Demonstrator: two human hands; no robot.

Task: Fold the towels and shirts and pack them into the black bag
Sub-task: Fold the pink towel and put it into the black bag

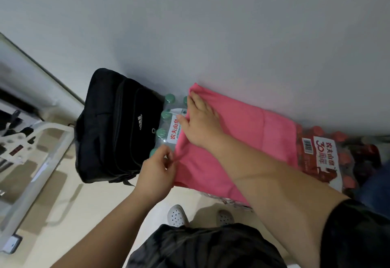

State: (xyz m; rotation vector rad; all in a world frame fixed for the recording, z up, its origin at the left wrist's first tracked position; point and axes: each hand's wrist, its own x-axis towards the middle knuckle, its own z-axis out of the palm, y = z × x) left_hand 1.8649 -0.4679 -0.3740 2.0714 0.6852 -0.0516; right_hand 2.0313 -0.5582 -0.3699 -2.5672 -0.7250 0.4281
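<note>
Setting: cream tiled floor (95, 204) meets a plain pale grey wall (211, 24), seen from above by a standing person.
Closest to the viewer: dark patterned shorts (200, 246), a black sleeve (358, 236) on the right arm, and pale perforated clogs (176, 216) on the floor.
Left hand (157, 170): fingers and thumb are curled together, pinching the near left corner of the pink towel.
Pink towel (242, 136): it is spread flat, one layer folded over another, across the tops of two packs of bottled water that stand against the wall. It is outside the bag.
Right hand (199, 122): the arm reaches across the towel. The palm is down and the fingers are stretched out, pressing on the towel's far left corner and gripping nothing.
Green-capped water pack (168, 126): shrink-wrapped, with a red and white label. It sits under the towel's left end, partly uncovered.
Red-capped water pack (329, 153): shrink-wrapped, with a barcode label, under the towel's right end.
Black bag (114, 128): a sports bag with a white logo, upright on the floor. It touches the green-capped pack on its left. Its visible zips look closed.
Far left: a white metal frame (42, 162), blurred.
</note>
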